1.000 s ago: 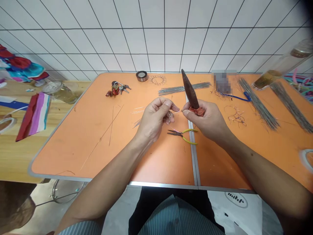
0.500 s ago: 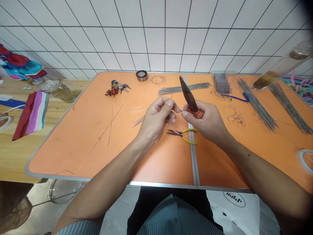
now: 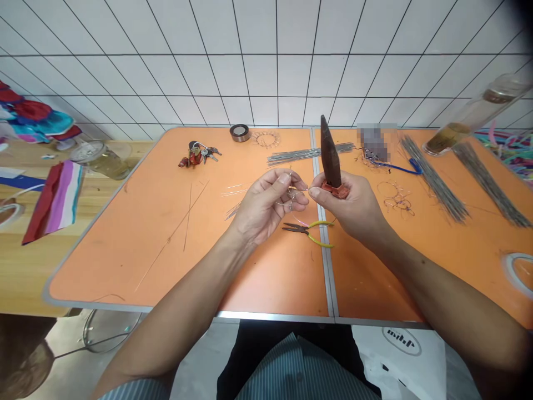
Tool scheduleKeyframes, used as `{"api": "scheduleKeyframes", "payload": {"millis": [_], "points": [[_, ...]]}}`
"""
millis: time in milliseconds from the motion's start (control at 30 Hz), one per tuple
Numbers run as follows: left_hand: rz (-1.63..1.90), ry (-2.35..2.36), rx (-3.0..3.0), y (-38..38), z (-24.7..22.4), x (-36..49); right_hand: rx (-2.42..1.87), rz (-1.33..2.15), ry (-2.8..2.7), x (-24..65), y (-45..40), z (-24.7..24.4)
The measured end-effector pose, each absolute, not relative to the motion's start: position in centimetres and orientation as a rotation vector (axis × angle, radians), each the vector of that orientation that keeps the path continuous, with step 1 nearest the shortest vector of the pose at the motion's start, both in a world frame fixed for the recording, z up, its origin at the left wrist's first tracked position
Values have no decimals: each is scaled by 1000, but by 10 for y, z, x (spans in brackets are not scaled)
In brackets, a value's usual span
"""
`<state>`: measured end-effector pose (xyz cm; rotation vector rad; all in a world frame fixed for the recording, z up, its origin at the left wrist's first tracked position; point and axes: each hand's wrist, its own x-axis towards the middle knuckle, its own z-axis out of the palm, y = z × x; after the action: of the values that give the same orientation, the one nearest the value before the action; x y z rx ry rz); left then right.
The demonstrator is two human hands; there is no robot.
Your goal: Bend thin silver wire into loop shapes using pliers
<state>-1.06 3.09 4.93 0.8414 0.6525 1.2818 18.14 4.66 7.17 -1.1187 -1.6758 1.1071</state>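
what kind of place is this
Probably a small craft workshop for wirework: bundles of wire and yellow-handled pliers lie on an orange table, the left hand pinches thin wire, and the right hand grips a tapered tool.

The only lettering you can make out is on the white bag below the near edge of the orange table, to the right of your lap. There, an oval badge holds dark letters, upside down from where you look, reading roughly "dyhp" — too small to be sure. A few dark marks lower on the bag stay unreadable.
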Motion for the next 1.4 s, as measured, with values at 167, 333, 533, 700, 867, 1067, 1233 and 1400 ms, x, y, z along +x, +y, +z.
{"api": "scheduleKeyframes", "payload": {"millis": [167, 333, 533, 700, 867, 1067, 1233, 1400], "points": [[1287, 587, 839, 31, 49, -11, -1097, 1133, -1668, 180, 44, 73], [1295, 596, 857, 33, 46, -11, -1085, 1131, -1659, 179, 44, 73], [1307, 632, 903, 30, 49, -9, -1142, 1041, -1675, 180, 45, 71], [1315, 691, 945, 28, 48, -7, -1120, 990, -1719, 179, 44, 69], [1307, 722, 1022, 28, 46, -8, -1109, 924, -1773, 178, 44, 66], [1333, 795, 1000, 29, 44, -9, -1098, 805, -1837, 177, 43, 65], [1304, 872, 972, 27, 43, -7, -1102, 739, -1859, 176, 42, 64], [1278, 937, 1044, 25, 45, -6, -1086, 726, -1874, 177, 42, 63]]}}
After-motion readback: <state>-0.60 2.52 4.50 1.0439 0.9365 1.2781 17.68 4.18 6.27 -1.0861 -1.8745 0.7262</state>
